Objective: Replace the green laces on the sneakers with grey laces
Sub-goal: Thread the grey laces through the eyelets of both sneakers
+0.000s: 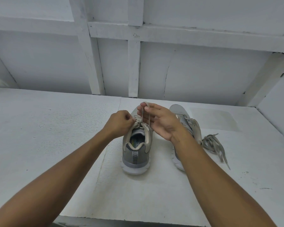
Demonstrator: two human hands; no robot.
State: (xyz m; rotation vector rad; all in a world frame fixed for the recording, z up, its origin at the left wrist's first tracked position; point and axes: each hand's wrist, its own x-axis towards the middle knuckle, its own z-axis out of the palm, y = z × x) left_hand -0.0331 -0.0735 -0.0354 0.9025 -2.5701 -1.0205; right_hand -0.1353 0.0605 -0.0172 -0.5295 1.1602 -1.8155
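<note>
Two grey sneakers stand on a white table, heels toward me. The left sneaker [135, 150] carries a pale lace [138, 122] at its upper eyelets. My left hand [120, 122] pinches that lace just above the tongue. My right hand [161, 122] holds a loop of the same lace up between thumb and fingertips over the shoe's front. The right sneaker [184, 119] is partly hidden behind my right forearm. A loose bundle of grey-green laces [216, 145] lies on the table to its right.
The white table [56, 128] has a seam running down its middle and a front edge close to me. A white panelled wall [187, 71] rises right behind the shoes, and a side wall closes in at the right.
</note>
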